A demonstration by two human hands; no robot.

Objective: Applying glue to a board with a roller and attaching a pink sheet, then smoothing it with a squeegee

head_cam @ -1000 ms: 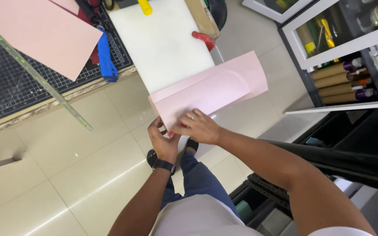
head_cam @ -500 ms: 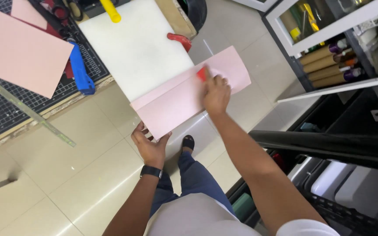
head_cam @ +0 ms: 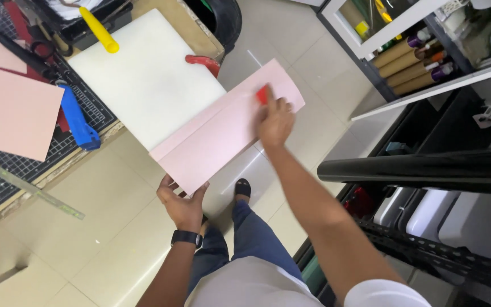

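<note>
Since half a second ago, the right hand (head_cam: 275, 122) has slid farther along the folded pink sheet (head_cam: 223, 133) toward its far end, pressing a small red tool (head_cam: 262, 94) flat on the paper with the fingers spread over it, arm stretched nearly straight. At the near corner, the left hand (head_cam: 182, 206) pinches the sheet, thumb on top and fingers curled beneath, wrist bent back and bearing a black watch (head_cam: 187, 237). One sheet is held, smooth and matte, doubled so a narrow strip shows along its fold; it hangs in the air over the tiled floor (head_cam: 109, 227), its far side overlapping a white board (head_cam: 143, 79) that is plain and rectangular. On the gridded cutting mat (head_cam: 7, 170) to the left lie two more pink sheets (head_cam: 12, 111), a blue-handled tool (head_cam: 78, 122) and a long greenish ruler (head_cam: 26, 185). One yellow handle (head_cam: 99, 29) rests at the board's top edge. Five rolls (head_cam: 410, 62) are stacked on a shelf at the right.
</note>
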